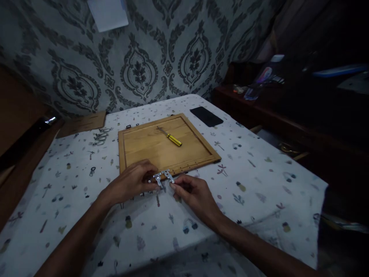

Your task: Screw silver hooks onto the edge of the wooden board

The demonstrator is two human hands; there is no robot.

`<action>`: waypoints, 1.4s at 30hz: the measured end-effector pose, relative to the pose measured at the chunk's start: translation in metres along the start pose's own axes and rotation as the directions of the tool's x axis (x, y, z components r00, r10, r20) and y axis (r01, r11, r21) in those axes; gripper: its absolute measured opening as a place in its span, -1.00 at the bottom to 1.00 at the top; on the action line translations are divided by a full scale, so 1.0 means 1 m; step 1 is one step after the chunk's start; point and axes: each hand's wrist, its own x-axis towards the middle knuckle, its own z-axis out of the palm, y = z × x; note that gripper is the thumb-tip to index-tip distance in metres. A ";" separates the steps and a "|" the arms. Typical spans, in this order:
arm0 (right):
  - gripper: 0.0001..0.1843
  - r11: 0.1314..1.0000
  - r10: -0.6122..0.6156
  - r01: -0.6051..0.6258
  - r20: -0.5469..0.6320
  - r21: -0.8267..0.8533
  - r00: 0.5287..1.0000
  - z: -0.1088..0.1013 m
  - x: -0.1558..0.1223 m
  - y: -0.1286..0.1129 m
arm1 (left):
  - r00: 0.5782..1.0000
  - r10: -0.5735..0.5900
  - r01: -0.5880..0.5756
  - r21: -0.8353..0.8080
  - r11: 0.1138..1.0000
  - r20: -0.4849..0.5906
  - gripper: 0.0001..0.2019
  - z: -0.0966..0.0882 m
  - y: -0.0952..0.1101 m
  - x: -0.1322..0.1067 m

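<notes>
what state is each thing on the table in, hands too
Left hand: closed on a metal piece
Right hand: closed on a second metal piece
Wooden board: lying flat
Yellow screwdriver: lying on the board, not held
Black phone: flat, upper face dark
Cardboard: lying flat
Metal parts: lying loose, grouped together

1. The left hand (pixel 134 179) had its back turned up, with its fingers (pixel 148 167) curled toward the right hand.
2. The left thumb (pixel 150 187) reached inward on that hand's near side, closing a pinch with the fingers.
3. The right hand (pixel 194 192) faced the left, slightly nearer the body, its thumb (pixel 180 190) and index finger (pixel 185 178) drawn together at the tips.
4. A narrow space separated the two hands.
5. Behind the left hand, the wrist (pixel 107 199) angled gently inward, and the bare left forearm (pixel 77 234) slanted back and outward.
6. The bare right forearm (pixel 250 243) ran back and outward from the right hand, behind its wrist (pixel 217 222).
</notes>
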 end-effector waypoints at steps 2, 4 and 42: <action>-0.85 1.000 -0.001 0.001 0.006 0.000 1.000 0.000 0.000 0.000 | 1.000 0.005 -0.004 0.062 0.998 -0.004 -0.66 0.003 0.003 -0.001; -0.86 1.000 -0.001 0.001 0.009 -0.003 1.000 0.000 0.000 -0.001 | 1.000 0.023 -0.020 0.154 0.988 -0.018 -0.64 0.006 0.007 -0.002; -0.85 0.983 -0.105 0.106 0.014 -0.151 0.994 0.003 -0.002 0.002 | 0.998 0.055 -0.035 0.380 0.925 -0.042 -0.70 0.023 0.018 -0.002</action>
